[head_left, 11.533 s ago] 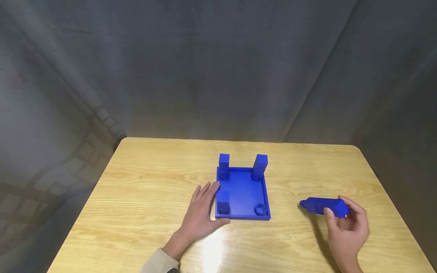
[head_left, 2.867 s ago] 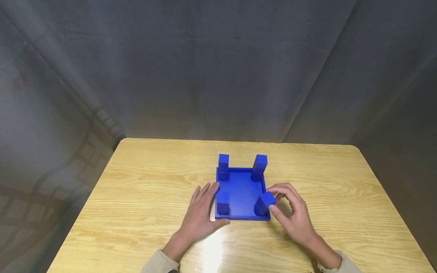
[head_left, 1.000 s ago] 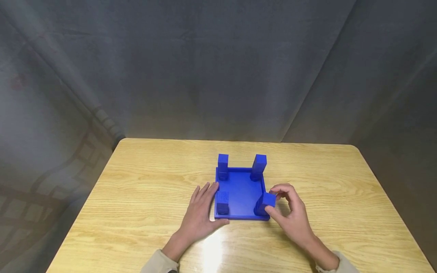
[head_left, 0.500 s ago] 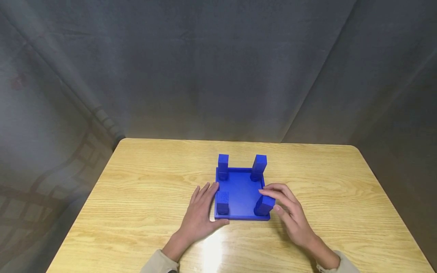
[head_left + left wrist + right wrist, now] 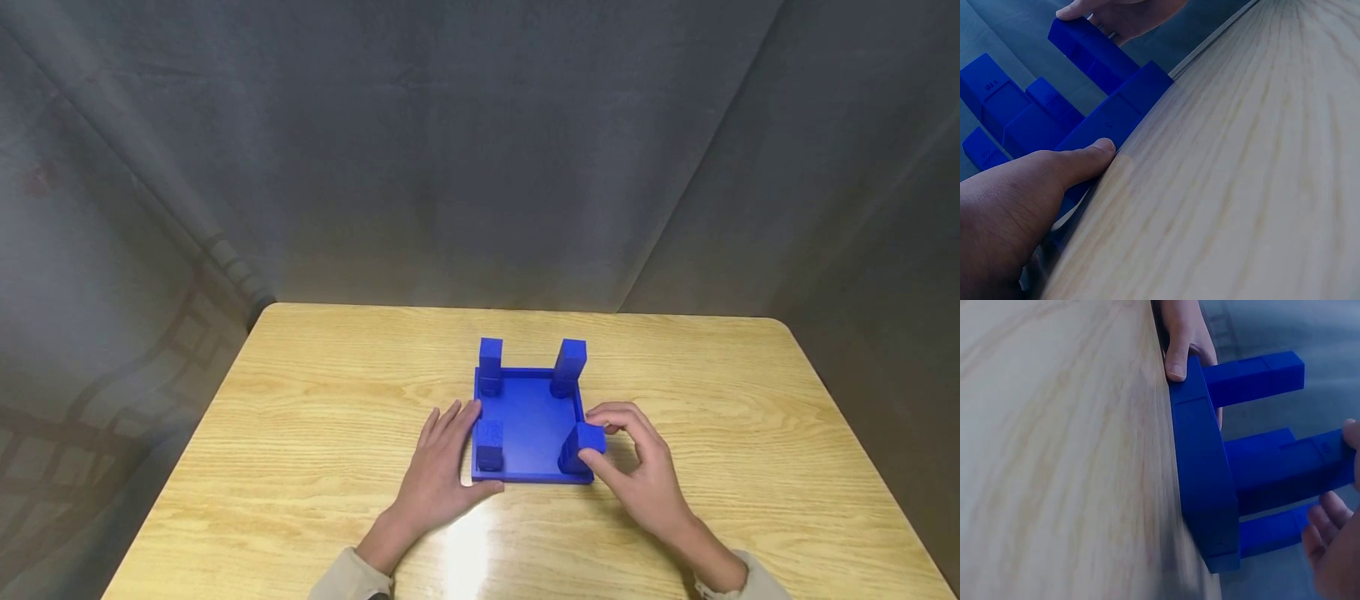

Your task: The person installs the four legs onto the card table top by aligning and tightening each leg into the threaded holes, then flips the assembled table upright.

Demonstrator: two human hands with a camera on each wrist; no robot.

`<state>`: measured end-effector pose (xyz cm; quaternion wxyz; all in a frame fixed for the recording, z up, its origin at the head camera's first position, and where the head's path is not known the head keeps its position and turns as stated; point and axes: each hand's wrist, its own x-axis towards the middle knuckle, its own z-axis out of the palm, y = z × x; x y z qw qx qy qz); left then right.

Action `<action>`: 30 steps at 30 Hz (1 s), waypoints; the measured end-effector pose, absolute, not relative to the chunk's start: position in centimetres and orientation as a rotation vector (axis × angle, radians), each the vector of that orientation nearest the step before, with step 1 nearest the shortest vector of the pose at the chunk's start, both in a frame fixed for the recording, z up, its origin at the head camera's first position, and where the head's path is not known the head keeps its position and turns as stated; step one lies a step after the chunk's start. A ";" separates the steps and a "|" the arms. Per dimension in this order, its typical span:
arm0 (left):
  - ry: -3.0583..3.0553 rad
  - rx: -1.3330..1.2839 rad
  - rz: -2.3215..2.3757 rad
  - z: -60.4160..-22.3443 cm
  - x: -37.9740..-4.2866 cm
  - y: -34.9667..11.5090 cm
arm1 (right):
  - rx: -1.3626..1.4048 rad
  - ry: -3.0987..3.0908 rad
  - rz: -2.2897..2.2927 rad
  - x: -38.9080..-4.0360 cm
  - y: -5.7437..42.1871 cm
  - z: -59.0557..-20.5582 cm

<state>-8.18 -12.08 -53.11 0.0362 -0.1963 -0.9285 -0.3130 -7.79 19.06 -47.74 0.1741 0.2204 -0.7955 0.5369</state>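
Note:
A square blue base (image 5: pixel 528 429) with raised edges lies on the table, a square blue leg upright near each corner. My right hand (image 5: pixel 645 475) pinches the top of the front-right leg (image 5: pixel 582 448) between thumb and fingers. That leg leans slightly right in the head view, its foot inside the corner. My left hand (image 5: pixel 438 475) braces the base's front-left corner, fingers straight along the left side and thumb (image 5: pixel 1097 153) pressed on the front wall. Close by it stands the front-left leg (image 5: pixel 490 446). The back-left leg (image 5: pixel 491 367) and back-right leg (image 5: pixel 570 367) stand untouched.
The wood-grain table (image 5: pixel 315 400) extends on both sides of the base. Behind it hangs a dark grey curtain (image 5: pixel 465 158), which also lines both sides.
Earlier my right hand held the leg off to the right; it now stands in the front-right corner over the round socket. Lately the fingers loosened and pinched it again. My left hand stayed put.

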 end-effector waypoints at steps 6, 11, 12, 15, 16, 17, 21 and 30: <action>-2.820 -0.613 -0.953 -53.3 -8.2 -12.1 | 0.571 -2.251 1.514 -7.8 19.0 -47.7; -2.806 -0.617 -0.966 -53.3 -8.3 -12.1 | 0.664 -2.126 1.667 -8.0 19.0 -47.8; -2.810 -0.616 -0.969 -53.3 -8.2 -12.1 | 0.694 -2.096 1.687 -8.0 19.0 -47.8; -2.819 -0.611 -0.976 -53.3 -8.2 -12.1 | 0.785 -2.033 1.694 -8.1 19.0 -47.8; -2.819 -0.612 -0.976 -53.3 -8.2 -12.1 | 0.809 -2.023 1.687 -8.2 19.0 -47.7; -2.821 -0.611 -0.977 -53.2 -8.2 -12.1 | 0.826 -2.022 1.682 -8.2 19.0 -47.7; -2.806 -0.615 -0.971 -53.3 -8.2 -12.1 | 0.861 -2.046 1.658 -8.1 19.0 -47.8; -2.854 -0.596 -0.976 -53.1 -8.2 -12.1 | 0.850 -2.089 1.657 -8.0 19.0 -47.7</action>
